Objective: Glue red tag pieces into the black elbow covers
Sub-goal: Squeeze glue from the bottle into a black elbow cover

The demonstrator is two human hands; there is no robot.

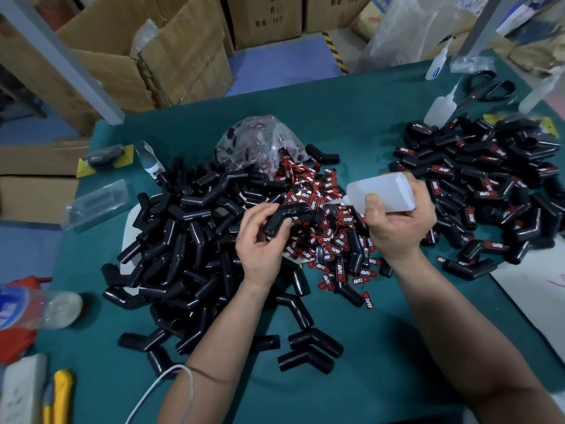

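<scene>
My left hand (263,240) grips a black elbow cover (282,220) above the table's middle. My right hand (397,221) holds a white glue bottle (382,192) tipped to the left, its nozzle pointing at the upper end of that cover. Loose red tag pieces (330,246) marked TAPER lie scattered beneath both hands. A big heap of plain black elbow covers (189,240) spreads to the left. On the right sits a second heap of covers with red tags on them (477,185).
A clear plastic bag (260,145) with more tags lies behind the tag pile. Two other glue bottles (440,108), scissors (489,87), a water bottle (33,307), a yellow utility knife (61,396) and a power strip (21,390) lie on the green table (351,102). Cardboard boxes (153,56) stand behind.
</scene>
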